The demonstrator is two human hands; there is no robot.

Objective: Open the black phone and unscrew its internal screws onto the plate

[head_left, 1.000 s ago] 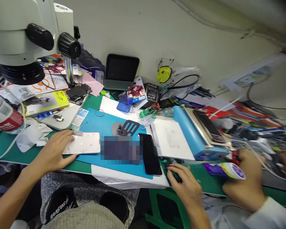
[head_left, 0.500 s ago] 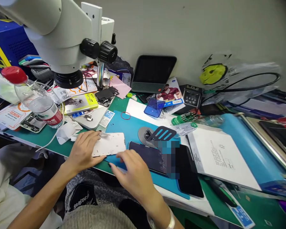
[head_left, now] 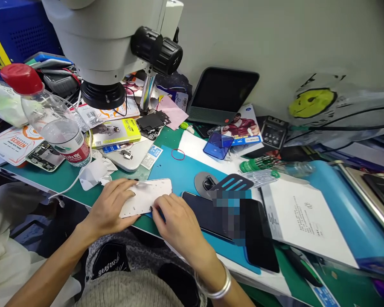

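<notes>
A thin white phone-sized panel (head_left: 147, 198) with small dark marks lies over the near edge of the blue mat (head_left: 184, 172). My left hand (head_left: 113, 207) holds its left end, thumb along the near edge and fingers on top. At the panel's near right corner, my right hand (head_left: 176, 219) has its thumb and fingers closed on the edge. A small clear flap shows by the left fingertips. Right of that hand lies a dark phone (head_left: 206, 215), with a black phone-like slab (head_left: 260, 238) beyond it, partly behind a blurred patch.
A microscope (head_left: 105, 55) overhangs the left side. Beneath it are a red-capped bottle (head_left: 60, 136), crumpled tissue (head_left: 97, 172) and phone parts. A folding stand (head_left: 232, 183), green-handled screwdrivers (head_left: 259, 164) and a white box (head_left: 307, 217) lie rightward. Another person's clothing shows at lower left.
My right hand has moved left onto the panel's near right corner, and its fingers have closed there. My left hand still holds the panel. The camera view has shifted slightly.
</notes>
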